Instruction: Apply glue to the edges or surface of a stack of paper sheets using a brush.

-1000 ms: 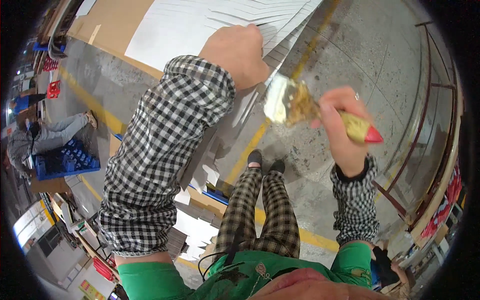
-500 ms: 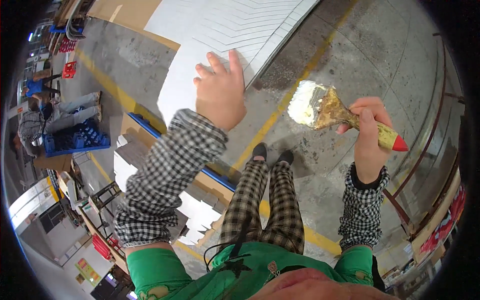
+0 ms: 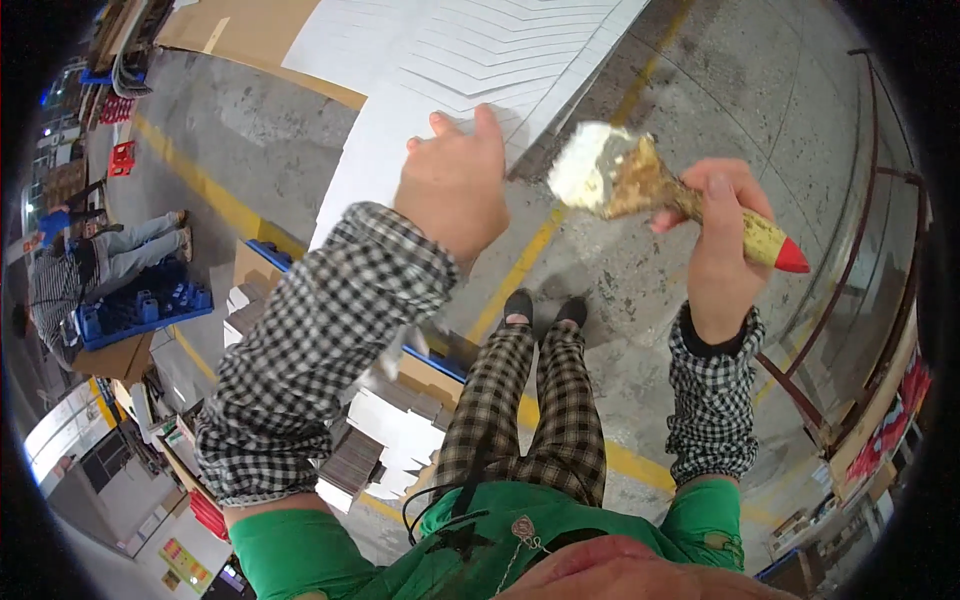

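My left hand rests on the near edge of a fanned-out stack of white sheets, fingers stretched forward over it. Some of its fingertips are partly hidden. In my right hand is a broad paintbrush, gripped by its yellow, red-tipped handle. Thick white paste coats the bristles, which point left toward the sheets. A gap separates the brush from the stack. Dried brown residue covers the middle of the brush.
Brown cardboard lies beside the sheets. Below my left arm are stacked white and grey card pieces. A person bends by a blue crate at the left. A metal frame stands at the right.
My right hand has carried the brush slightly up and left, nearer the sheets. The left hand has shifted a little right, still on the stack.
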### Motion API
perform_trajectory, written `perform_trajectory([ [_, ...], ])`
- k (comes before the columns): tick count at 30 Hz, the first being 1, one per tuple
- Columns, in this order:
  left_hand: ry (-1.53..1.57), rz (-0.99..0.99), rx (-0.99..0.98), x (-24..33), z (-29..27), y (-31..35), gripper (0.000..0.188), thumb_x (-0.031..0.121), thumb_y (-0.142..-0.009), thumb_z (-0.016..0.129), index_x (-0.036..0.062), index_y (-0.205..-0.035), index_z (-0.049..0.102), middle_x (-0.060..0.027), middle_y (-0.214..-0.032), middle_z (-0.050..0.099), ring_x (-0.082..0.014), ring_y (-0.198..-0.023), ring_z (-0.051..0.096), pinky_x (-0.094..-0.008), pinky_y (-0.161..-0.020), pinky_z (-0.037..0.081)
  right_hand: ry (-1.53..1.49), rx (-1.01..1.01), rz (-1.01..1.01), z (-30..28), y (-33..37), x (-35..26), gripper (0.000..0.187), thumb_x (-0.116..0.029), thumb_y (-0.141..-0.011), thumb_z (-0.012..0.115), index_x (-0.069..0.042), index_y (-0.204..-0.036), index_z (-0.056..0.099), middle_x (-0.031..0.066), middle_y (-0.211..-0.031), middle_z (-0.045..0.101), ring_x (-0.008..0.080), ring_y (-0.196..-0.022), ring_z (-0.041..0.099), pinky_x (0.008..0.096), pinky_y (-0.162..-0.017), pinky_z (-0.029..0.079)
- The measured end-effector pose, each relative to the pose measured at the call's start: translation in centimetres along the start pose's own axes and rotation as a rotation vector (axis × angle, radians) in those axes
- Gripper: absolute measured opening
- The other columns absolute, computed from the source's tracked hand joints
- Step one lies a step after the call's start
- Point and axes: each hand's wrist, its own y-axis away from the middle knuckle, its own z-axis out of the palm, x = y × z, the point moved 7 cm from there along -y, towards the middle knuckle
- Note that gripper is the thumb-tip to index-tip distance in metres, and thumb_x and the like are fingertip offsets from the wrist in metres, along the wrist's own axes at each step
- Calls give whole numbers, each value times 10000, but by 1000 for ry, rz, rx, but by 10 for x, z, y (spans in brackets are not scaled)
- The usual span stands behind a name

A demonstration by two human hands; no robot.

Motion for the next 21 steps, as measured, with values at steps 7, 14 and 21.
perform_trajectory([
  [7,190,173,-79,10,-8,-3,408,41,-683,530,-70,-1064,434,-272,-807,560,-400,-768,563,-458,-707,453,226,-89,-64,5,13,15,93,-100,-838,589,-26,-803,544,6,-724,530,87,-594,532,213,-555,432],
  [14,229,253,24,13,-12,-2,308,32,-676,527,-67,-961,463,-266,-752,563,-411,-747,557,-468,-697,445,438,-183,-195,17,8,15,97,-101,-833,595,-24,-793,552,29,-733,556,94,-571,529,218,-540,433],
  [21,238,255,20,13,-2,1,285,24,-675,519,-66,-942,474,-256,-737,569,-407,-746,562,-458,-700,454,343,-142,-29,8,3,32,113,-113,-844,588,-26,-779,557,18,-714,557,82,-579,536,213,-536,429],
])
